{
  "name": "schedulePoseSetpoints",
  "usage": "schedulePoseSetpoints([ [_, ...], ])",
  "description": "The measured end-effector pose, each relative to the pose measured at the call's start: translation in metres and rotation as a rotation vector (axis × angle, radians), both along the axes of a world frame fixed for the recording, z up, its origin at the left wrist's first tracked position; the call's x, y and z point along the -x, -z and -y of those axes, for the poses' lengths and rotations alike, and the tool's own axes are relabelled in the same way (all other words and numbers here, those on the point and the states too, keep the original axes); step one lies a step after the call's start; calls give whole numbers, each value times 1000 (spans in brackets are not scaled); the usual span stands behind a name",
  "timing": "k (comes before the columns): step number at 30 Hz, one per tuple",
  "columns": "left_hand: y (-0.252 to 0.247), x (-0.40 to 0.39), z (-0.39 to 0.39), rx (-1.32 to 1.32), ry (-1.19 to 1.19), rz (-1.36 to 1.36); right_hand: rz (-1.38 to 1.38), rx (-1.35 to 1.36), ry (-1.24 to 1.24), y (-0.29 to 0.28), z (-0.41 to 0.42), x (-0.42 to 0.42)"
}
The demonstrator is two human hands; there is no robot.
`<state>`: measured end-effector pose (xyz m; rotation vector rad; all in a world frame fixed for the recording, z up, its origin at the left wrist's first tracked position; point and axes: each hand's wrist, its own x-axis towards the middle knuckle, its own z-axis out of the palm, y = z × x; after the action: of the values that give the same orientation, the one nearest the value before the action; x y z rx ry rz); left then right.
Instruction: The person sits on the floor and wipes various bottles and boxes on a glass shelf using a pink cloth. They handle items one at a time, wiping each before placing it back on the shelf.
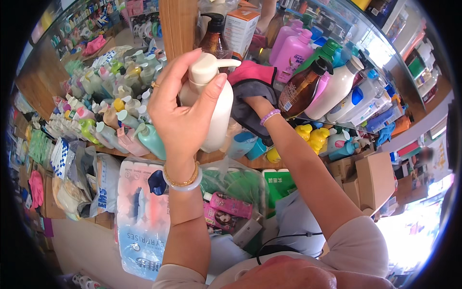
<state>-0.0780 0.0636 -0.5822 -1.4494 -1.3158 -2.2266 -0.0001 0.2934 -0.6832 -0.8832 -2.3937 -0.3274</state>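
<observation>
My left hand (pixel 178 119) grips a cream pump bottle (pixel 218 115) around its upper part, thumb and fingers on either side of the pump head (pixel 204 68). The bottle stands upright, its nozzle pointing right. To the right, my right hand (pixel 254 103) holds a grey-and-pink cloth (pixel 249 117) with dark edging; the cloth covers the fingers. The cloth lies close beside the cream bottle. Right of it, a brown pump bottle (pixel 301 88) leans beside a white bottle (pixel 335 88). Behind the cream bottle are another brown pump bottle (pixel 213 36) and an orange-and-white box (pixel 241 30).
Many pump bottles (pixel 126 104) crowd the shelf at left, beside a wooden upright (pixel 177 29). Pink bottles (pixel 294 54) stand on a glass shelf at right, with yellow bottles (pixel 317 139) below. In front are a wrapped paper pack (pixel 140 224), a plastic bag (pixel 249 180) and cardboard boxes (pixel 375 177).
</observation>
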Motion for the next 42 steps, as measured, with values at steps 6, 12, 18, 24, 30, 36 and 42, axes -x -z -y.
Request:
schedulePoseSetpoints([
  [6,-2,-5,-3,-57,40,79,137,47,151,-5,-16,-6],
  [12,-10,-8,8,-60,112,149,72,79,192,-8,-26,-9],
  [18,-9,-7,10,-71,13,106,29,45,16,0,16,-26],
  [24,-17,-22,6,-30,-65,48,82,68,-256,23,99,-82],
  [30,-28,-44,7,-162,-75,137,388,-388,-322,-6,137,-149],
  [36,-49,-62,-85,-2,84,79,106,2,-639,-29,139,-173],
  [42,-43,-47,-198,57,321,-115,272,-368,-502,-7,132,-182],
])
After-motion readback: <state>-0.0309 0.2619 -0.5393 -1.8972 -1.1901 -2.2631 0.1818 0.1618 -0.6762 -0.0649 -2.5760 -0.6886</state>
